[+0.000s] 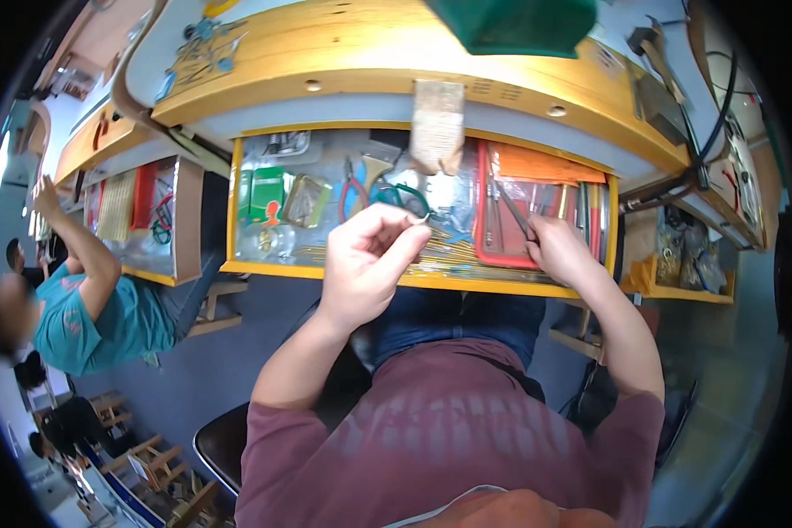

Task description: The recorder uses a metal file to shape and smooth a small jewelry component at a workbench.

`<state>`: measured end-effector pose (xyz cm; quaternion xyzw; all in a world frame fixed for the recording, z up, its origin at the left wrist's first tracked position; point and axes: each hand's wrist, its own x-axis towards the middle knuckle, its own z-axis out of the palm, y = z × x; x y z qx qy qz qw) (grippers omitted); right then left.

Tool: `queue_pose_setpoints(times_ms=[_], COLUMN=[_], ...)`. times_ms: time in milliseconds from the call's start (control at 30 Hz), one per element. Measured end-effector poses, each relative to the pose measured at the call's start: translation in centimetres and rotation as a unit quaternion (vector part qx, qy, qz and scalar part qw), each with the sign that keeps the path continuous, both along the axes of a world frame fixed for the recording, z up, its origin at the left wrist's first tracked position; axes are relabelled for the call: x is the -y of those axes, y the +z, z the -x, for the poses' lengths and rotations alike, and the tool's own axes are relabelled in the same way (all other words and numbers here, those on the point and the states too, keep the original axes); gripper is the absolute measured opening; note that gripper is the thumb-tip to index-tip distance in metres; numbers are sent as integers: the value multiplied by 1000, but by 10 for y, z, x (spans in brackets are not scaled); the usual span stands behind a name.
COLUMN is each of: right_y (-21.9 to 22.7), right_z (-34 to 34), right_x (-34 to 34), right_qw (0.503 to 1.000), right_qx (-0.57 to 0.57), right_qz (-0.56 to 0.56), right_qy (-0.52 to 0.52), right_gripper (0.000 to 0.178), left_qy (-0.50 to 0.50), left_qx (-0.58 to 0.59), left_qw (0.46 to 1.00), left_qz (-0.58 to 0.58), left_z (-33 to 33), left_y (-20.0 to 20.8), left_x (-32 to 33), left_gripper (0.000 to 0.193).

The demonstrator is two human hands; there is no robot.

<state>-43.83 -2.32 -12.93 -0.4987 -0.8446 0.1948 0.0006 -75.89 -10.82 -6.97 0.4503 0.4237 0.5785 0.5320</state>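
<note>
My left hand (361, 268) is raised over the front of the open drawer (277, 267), thumb and forefinger pinched on a small pale piece (424, 219) too tiny to identify. At the drawer's right side, my right hand (559, 250) closes around the near end of a slim dark metal tool (514, 212). That tool slants over a red tray (480, 231) holding other thin tools and an orange packet (546, 165). Below my left fingertips lie several thin brass-coloured rods (453, 262). Pliers with red handles (354, 188) and green-handled scissors (399, 195) rest behind my left hand.
A notched wooden bench pin (437, 128) juts from the workbench (361, 77) over the drawer. Green boxes (264, 194) and a clear tin (306, 201) fill the drawer's left part. A hammer (662, 66) lies at back right. Another person (106, 304) sits to the left.
</note>
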Motion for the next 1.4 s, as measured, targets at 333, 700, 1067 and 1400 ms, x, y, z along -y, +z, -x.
queue_pose_setpoints(times_ms=[333,700,1067,1400], right_y=[18,67,72,79], right_z=[-4,46,78,84], right_x=[23,69,67,72], right_qw=[958,907,926,931], right_qx=[-247,-370,-323,-281], right_qz=[12,-201,-192,-224], right_qy=[-147,-16,36,58], right_gripper=[24,33,42,48], left_qy=[79,140,127,139], left_qx=[-95,-283,-323,-321], left_qw=[986,888,840,822], left_qz=[-116,-333,-416,-449], left_z=[7,23,30,27], left_y=[-15,-18,-26,-29], left_x=[-44,-70,-78,-82], left_gripper=[8,14,12,10])
